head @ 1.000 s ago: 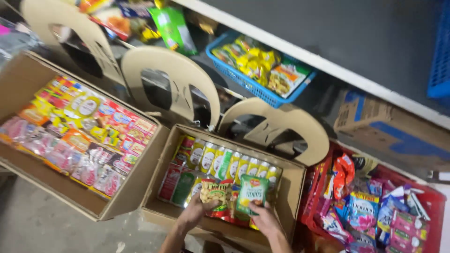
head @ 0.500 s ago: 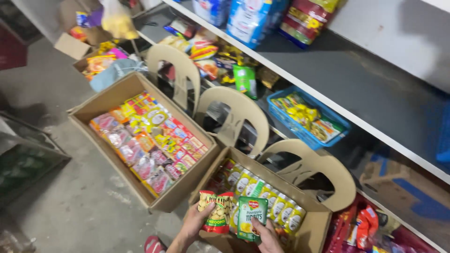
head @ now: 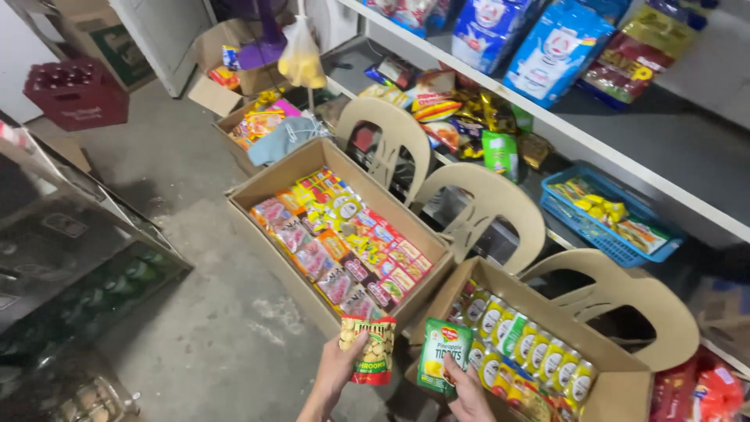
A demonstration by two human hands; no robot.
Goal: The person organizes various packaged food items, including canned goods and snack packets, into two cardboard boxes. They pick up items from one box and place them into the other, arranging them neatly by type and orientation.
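The left hand (head: 337,373) is closed around a red and green pouch (head: 369,348), thumb on its front. The right hand (head: 467,391) grips a green pouch (head: 444,355) just beside it, above the near corner of a cardboard box (head: 625,383) of pouches.

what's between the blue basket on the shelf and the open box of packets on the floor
In the head view, a beige plastic chair stands between the blue basket and the open cardboard box.

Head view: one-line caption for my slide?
Left hand holds a red-and-green pouch, right hand a green pouch, over cardboard boxes of packets on beige chairs.
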